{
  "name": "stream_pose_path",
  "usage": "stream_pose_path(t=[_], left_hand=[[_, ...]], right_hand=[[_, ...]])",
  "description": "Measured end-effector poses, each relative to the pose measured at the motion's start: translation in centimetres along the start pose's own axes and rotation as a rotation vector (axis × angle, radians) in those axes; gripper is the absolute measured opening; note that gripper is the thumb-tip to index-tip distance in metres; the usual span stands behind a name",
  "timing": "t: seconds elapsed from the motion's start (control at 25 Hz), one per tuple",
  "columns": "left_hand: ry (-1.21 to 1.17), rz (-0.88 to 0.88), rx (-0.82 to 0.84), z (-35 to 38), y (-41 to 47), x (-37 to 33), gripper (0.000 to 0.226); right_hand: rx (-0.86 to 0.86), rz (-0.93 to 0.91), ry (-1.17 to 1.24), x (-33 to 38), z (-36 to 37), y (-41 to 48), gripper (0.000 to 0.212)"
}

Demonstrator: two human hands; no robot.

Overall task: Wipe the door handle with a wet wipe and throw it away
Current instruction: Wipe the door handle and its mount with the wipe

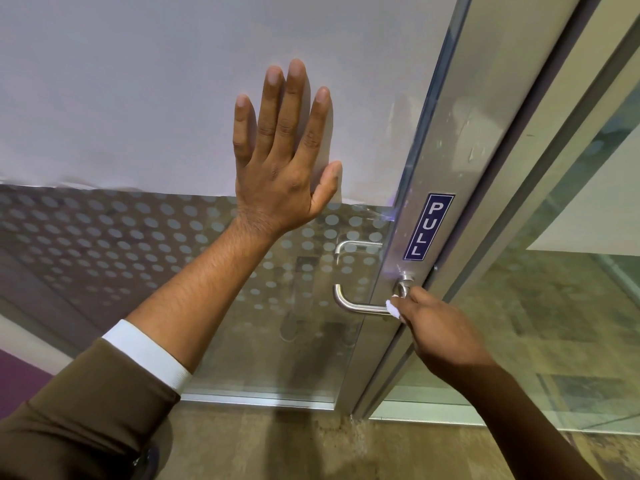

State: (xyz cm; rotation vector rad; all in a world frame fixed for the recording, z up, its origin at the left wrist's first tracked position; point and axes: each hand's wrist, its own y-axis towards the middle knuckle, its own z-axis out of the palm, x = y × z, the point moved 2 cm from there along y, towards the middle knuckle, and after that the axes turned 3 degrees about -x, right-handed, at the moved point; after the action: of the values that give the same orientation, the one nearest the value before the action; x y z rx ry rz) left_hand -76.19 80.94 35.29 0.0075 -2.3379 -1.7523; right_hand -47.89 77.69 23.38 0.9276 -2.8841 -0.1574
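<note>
A brushed-steel lever door handle [356, 306] sticks out from the metal stile of a glass door [398, 258]. My right hand [440, 334] grips a small white wet wipe [393, 308] and presses it onto the handle near its round base. Only a bit of the wipe shows beyond my fingers. My left hand [282, 150] lies flat with fingers spread on the white frosted part of the glass, above and to the left of the handle.
A blue PULL sticker [428, 226] sits on the stile above the handle. A second handle [349, 247] shows through the dotted glass. The door frame and a glass side panel [554, 306] stand to the right. Brownish floor lies below.
</note>
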Motion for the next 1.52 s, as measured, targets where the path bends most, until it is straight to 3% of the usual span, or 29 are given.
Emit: stream_pose_path(t=[0.16,0.32,0.52,0.72,0.92,1.28,1.52], left_hand=[[-0.004,-0.003,0.000,0.1,0.0,0.0,0.075],[-0.009,-0.004,-0.004,0.0,0.0,0.0,0.074],[-0.018,-0.003,-0.007,0.0,-0.1,0.0,0.074],[-0.017,-0.001,-0.013,0.1,0.0,0.0,0.074],[-0.016,-0.006,-0.017,0.1,0.0,0.0,0.074],[-0.025,-0.005,-0.023,0.0,0.0,0.1,0.073],[-0.021,-0.002,-0.024,0.1,-0.1,0.0,0.075]], right_hand=[[-0.044,0.051,-0.070,-1.5,-0.1,0.5,0.024],[-0.068,0.033,-0.042,-0.8,0.1,0.8,0.006],[-0.051,0.044,0.083,1.9,0.5,2.3,0.021],[-0.111,0.124,0.040,1.3,0.2,1.1,0.019],[-0.079,0.109,0.218,6.0,0.6,3.7,0.022],[-0.153,0.194,0.007,6.9,0.8,2.4,0.022],[-0.234,0.353,0.142,9.4,1.7,5.4,0.021]])
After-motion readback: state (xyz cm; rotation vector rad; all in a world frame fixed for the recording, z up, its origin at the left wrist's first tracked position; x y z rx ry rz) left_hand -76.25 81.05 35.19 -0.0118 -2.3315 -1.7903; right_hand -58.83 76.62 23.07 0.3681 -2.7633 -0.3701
